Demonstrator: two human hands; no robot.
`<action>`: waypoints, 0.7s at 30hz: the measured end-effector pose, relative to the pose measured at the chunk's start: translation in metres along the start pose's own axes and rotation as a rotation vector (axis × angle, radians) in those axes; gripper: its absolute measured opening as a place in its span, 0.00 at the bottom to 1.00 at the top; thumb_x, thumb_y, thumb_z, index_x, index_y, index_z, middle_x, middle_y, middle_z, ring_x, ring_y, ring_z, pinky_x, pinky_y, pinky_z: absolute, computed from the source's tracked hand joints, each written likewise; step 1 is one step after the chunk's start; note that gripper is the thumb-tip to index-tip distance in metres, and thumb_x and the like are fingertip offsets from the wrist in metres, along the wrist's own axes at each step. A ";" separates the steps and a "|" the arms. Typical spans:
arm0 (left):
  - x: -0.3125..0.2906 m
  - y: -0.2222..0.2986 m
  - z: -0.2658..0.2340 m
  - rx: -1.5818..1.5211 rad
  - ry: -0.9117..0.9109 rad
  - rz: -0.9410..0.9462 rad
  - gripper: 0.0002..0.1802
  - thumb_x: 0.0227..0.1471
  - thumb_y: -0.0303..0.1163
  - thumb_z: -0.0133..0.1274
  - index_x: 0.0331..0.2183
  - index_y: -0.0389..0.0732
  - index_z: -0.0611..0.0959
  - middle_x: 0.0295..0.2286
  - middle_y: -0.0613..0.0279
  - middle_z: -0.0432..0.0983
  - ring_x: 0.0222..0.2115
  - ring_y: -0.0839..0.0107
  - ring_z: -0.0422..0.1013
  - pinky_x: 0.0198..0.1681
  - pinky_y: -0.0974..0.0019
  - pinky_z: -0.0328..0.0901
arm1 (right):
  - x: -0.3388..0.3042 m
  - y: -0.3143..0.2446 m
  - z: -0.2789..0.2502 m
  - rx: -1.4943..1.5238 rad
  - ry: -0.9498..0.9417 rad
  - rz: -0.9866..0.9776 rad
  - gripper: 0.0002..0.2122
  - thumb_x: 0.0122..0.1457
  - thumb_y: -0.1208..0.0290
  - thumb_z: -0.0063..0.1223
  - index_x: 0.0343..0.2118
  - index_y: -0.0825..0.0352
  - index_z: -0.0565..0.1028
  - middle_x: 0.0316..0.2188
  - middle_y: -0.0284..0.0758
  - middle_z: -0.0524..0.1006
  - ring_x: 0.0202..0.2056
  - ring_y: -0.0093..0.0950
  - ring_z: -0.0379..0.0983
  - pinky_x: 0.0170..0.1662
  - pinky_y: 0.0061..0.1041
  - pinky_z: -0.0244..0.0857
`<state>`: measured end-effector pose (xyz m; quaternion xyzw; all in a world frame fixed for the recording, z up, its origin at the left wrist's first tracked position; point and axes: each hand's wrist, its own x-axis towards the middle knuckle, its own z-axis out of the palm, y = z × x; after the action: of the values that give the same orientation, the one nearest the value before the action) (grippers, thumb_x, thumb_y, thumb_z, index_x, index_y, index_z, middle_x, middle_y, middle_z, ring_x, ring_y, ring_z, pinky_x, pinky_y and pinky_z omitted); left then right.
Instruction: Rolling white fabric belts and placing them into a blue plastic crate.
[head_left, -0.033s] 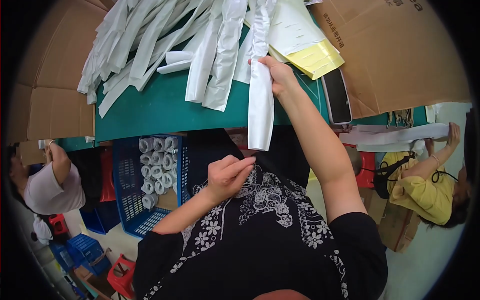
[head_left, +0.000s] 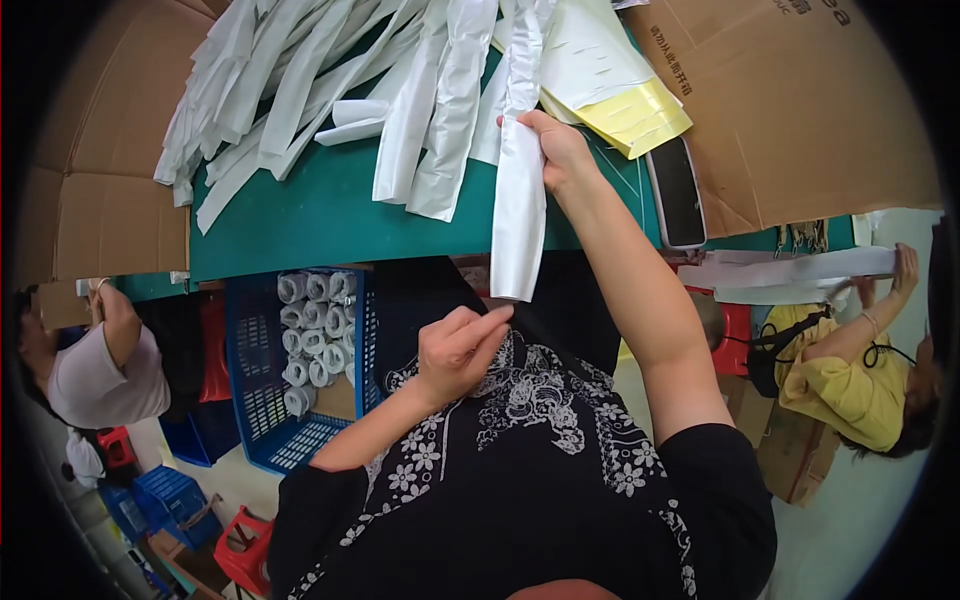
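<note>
A long, flat, shiny white strip (head_left: 519,220) hangs over the table's near edge. My right hand (head_left: 560,150) is closed on it partway along, thumb on top; the far part runs back over the green table (head_left: 340,215). My left hand (head_left: 460,352) is just under the strip's near end, in front of my chest. Its fingers are curled and pressed together, with the forefinger pointing at that end. Whether anything small is between them is hidden. More white strips (head_left: 430,130) lie left of my right hand, some wrinkled, one folded over.
A blue plastic basket (head_left: 262,400) with several white rolls (head_left: 315,318) stands left of me. Cardboard (head_left: 790,120) flanks the table. A yellow-edged white sheet (head_left: 640,115) and a phone-like dark device (head_left: 676,195) lie at the right. Co-workers sit on both sides; the right one handles white strips (head_left: 790,268).
The near end of the strip has swung slightly left. My left fingertip has risen a little toward it. My right hand keeps its hold in nearly the same place.
</note>
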<state>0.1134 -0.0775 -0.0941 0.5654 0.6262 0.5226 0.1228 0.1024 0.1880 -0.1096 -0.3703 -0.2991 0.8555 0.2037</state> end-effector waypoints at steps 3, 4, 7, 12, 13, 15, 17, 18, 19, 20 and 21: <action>-0.003 -0.005 0.006 0.006 0.211 -0.266 0.06 0.45 0.19 0.52 0.30 0.33 0.79 0.16 0.64 0.63 0.16 0.78 0.59 0.18 0.74 0.53 | 0.005 0.008 0.011 0.014 0.033 -0.055 0.13 0.53 0.74 0.42 0.38 0.78 0.70 0.32 0.43 0.75 0.31 0.33 0.72 0.37 0.34 0.69; -0.004 -0.008 0.006 -0.017 0.269 -0.332 0.06 0.46 0.20 0.52 0.31 0.32 0.79 0.16 0.65 0.64 0.16 0.79 0.59 0.18 0.75 0.53 | 0.004 0.010 0.015 -0.001 0.030 -0.058 0.13 0.53 0.74 0.42 0.38 0.78 0.70 0.31 0.43 0.75 0.32 0.33 0.73 0.36 0.34 0.69; -0.007 -0.021 0.008 -0.086 0.385 -0.486 0.07 0.49 0.24 0.51 0.32 0.32 0.79 0.17 0.68 0.66 0.18 0.81 0.60 0.19 0.76 0.54 | 0.007 0.016 0.022 0.024 0.055 -0.108 0.12 0.53 0.76 0.41 0.38 0.80 0.69 0.31 0.44 0.74 0.32 0.34 0.72 0.36 0.35 0.69; -0.006 -0.041 0.007 -1.105 0.539 -1.141 0.11 0.51 0.30 0.51 0.36 0.34 0.77 0.23 0.68 0.70 0.18 0.82 0.61 0.19 0.79 0.57 | 0.006 0.027 0.031 0.001 0.048 -0.177 0.12 0.54 0.77 0.38 0.37 0.80 0.69 0.32 0.44 0.73 0.34 0.34 0.72 0.39 0.34 0.68; -0.010 -0.050 0.008 -1.235 0.506 -1.180 0.09 0.52 0.30 0.49 0.35 0.36 0.75 0.24 0.68 0.69 0.19 0.82 0.60 0.19 0.79 0.57 | 0.007 0.027 0.028 0.046 0.012 -0.168 0.10 0.52 0.78 0.41 0.36 0.78 0.66 0.31 0.44 0.73 0.32 0.34 0.73 0.37 0.33 0.69; -0.012 -0.066 0.007 -1.423 0.477 -1.221 0.09 0.53 0.30 0.48 0.35 0.36 0.75 0.24 0.69 0.68 0.19 0.82 0.60 0.19 0.79 0.56 | 0.011 0.029 0.026 0.056 -0.016 -0.168 0.10 0.52 0.78 0.41 0.36 0.78 0.66 0.31 0.44 0.73 0.32 0.33 0.73 0.36 0.33 0.69; -0.011 -0.072 0.008 -1.612 0.439 -1.268 0.08 0.53 0.31 0.47 0.34 0.37 0.75 0.23 0.69 0.68 0.19 0.82 0.59 0.18 0.79 0.56 | 0.013 0.030 0.025 0.065 -0.037 -0.165 0.10 0.52 0.78 0.41 0.37 0.77 0.66 0.32 0.44 0.73 0.32 0.33 0.73 0.36 0.33 0.69; -0.008 -0.069 0.008 -1.627 0.456 -1.259 0.07 0.53 0.31 0.47 0.33 0.37 0.73 0.23 0.69 0.65 0.18 0.82 0.58 0.18 0.80 0.57 | 0.011 0.030 0.027 0.045 -0.018 -0.159 0.12 0.54 0.76 0.38 0.38 0.77 0.67 0.32 0.43 0.73 0.33 0.33 0.72 0.37 0.34 0.68; -0.005 -0.065 0.007 -1.642 0.474 -1.252 0.07 0.53 0.31 0.48 0.32 0.38 0.71 0.22 0.69 0.62 0.18 0.81 0.56 0.17 0.80 0.57 | 0.009 0.030 0.029 0.026 0.002 -0.152 0.14 0.55 0.73 0.35 0.40 0.77 0.68 0.33 0.42 0.73 0.33 0.33 0.72 0.38 0.34 0.68; -0.005 -0.062 0.008 -1.643 0.468 -1.256 0.07 0.53 0.31 0.48 0.32 0.38 0.71 0.22 0.69 0.62 0.18 0.81 0.56 0.17 0.80 0.57 | 0.007 0.028 0.030 0.027 0.009 -0.155 0.14 0.55 0.73 0.35 0.40 0.77 0.68 0.33 0.42 0.73 0.33 0.33 0.72 0.38 0.34 0.68; -0.006 -0.058 0.008 -1.566 0.455 -1.163 0.07 0.52 0.31 0.48 0.31 0.38 0.72 0.22 0.69 0.63 0.18 0.81 0.58 0.18 0.80 0.59 | 0.003 0.025 0.033 0.014 -0.019 -0.122 0.14 0.57 0.71 0.35 0.41 0.76 0.67 0.33 0.41 0.73 0.34 0.33 0.71 0.39 0.35 0.67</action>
<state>0.0879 -0.0678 -0.1465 -0.1823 0.2935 0.7422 0.5742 0.0723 0.1596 -0.1093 -0.3418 -0.3171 0.8471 0.2550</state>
